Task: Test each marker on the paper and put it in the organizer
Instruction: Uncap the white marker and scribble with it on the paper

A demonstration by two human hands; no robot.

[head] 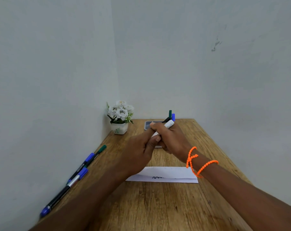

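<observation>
I have both hands clasped on one white marker (168, 125), left hand (141, 147) low, right hand (171, 139) high; its barrel slants up-right, toward the organizer (149, 125) just beyond my knuckles.

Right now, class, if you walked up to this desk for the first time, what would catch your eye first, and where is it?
Most eyes would land on the two hands, left hand and right hand, meeting above the middle of the wooden table around a white marker. Next comes the orange bracelet on the right wrist, over the paper with its dark scribble. Then the white flowers in the far left corner.
</observation>
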